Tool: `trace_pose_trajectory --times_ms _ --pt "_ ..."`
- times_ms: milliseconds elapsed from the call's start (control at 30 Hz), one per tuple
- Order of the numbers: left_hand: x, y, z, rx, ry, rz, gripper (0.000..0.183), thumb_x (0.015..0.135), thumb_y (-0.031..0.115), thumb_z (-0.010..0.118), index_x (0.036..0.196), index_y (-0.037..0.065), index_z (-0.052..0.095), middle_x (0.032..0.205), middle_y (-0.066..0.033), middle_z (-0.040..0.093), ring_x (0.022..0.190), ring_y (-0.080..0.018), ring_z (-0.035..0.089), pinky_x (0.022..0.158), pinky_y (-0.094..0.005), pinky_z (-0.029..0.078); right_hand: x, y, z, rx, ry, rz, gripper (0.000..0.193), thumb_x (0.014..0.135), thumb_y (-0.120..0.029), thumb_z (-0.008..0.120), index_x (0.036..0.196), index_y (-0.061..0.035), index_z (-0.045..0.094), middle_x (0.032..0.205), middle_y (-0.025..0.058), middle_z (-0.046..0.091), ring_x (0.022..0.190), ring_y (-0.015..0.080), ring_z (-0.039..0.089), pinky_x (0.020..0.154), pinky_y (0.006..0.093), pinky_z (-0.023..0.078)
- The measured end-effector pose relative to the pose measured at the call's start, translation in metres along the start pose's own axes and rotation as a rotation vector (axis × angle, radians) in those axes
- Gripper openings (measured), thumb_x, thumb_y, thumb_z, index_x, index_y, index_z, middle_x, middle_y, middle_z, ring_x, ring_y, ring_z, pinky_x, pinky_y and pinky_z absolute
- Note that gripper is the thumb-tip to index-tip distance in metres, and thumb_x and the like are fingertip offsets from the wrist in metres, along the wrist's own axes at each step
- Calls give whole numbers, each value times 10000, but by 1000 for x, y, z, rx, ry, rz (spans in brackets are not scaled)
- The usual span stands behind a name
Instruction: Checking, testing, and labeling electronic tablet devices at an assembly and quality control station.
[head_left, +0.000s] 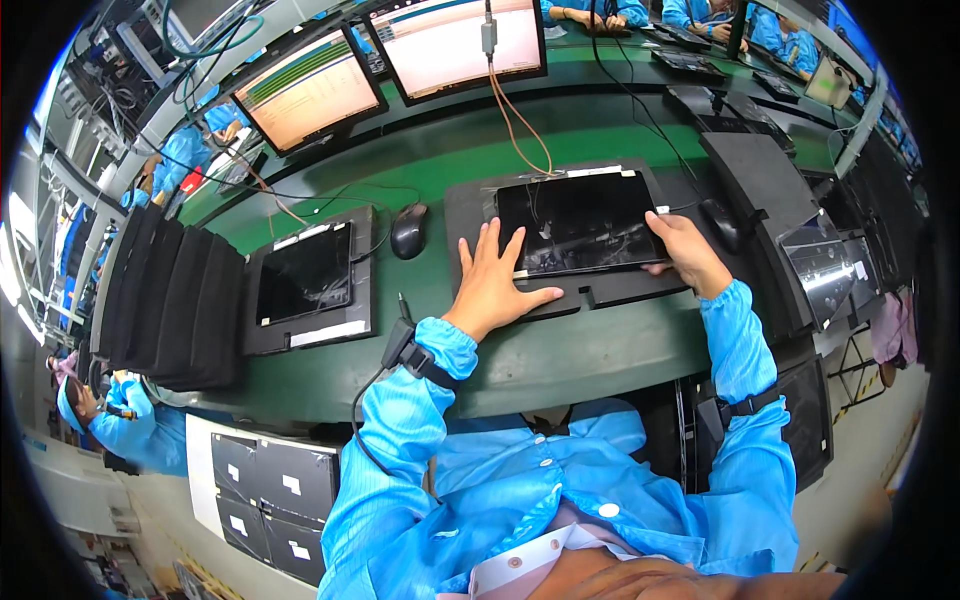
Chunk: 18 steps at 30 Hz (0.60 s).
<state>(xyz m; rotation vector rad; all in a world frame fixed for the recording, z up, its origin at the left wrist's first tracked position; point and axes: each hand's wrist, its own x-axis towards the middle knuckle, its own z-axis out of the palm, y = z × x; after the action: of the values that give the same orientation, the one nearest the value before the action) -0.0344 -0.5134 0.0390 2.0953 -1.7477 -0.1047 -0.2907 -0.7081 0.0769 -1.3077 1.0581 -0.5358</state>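
A black tablet [580,225] with a glossy screen lies on a dark foam pad [470,200] in front of me. At its left edge my left hand [492,283] is spread flat, fingers apart, the fingertips at the border between pad and tablet. My right hand [692,252] pinches the tablet's right edge, thumb on top and fingers at its lower side. To the left, a second black tablet [305,272] rests on another foam pad [362,290]. A strap with a cable is around my left wrist, and another strap is around my right forearm.
Two monitors [310,95] stand at the back of the green bench [600,345]. A black mouse [408,231] sits between the pads, another mouse [718,222] on the right. Black foam slabs [170,295] stand at left. Cables hang overhead. People in blue work nearby.
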Motion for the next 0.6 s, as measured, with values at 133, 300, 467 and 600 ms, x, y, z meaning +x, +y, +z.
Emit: trace_pose_trajectory --times_ms 133,300,467,600 --pt "-3 0 7 17 102 39 948 843 621 718 1502 -1 441 1601 -327 253 1526 -444 199 1225 -623 86 -10 -18 -13 -944 32 -256 656 877 -430 756 1309 31 582 974 129 646 944 257 655 789 376 511" --pt "0 0 11 -30 162 52 837 887 541 708 1466 -19 480 1574 -340 298 1503 -463 245 1233 -593 129 -13 -14 -24 -929 -187 -508 756 758 -173 868 1425 -38 538 1182 97 551 778 181 540 744 309 491" --pt "0 -12 11 -88 240 83 822 876 501 746 1452 -25 487 1540 -348 349 1472 -486 299 1233 -539 208 -13 -8 -10 -878 -174 -546 592 795 -177 845 1338 -65 635 1278 120 545 818 208 575 772 335 507" --pt "-23 -17 -22 -211 277 42 780 837 427 770 1434 1 505 1508 -312 406 1453 -452 340 1232 -550 176 -30 -29 52 -957 131 -850 328 889 -182 750 1162 -6 702 1188 149 656 1032 300 685 883 370 553"
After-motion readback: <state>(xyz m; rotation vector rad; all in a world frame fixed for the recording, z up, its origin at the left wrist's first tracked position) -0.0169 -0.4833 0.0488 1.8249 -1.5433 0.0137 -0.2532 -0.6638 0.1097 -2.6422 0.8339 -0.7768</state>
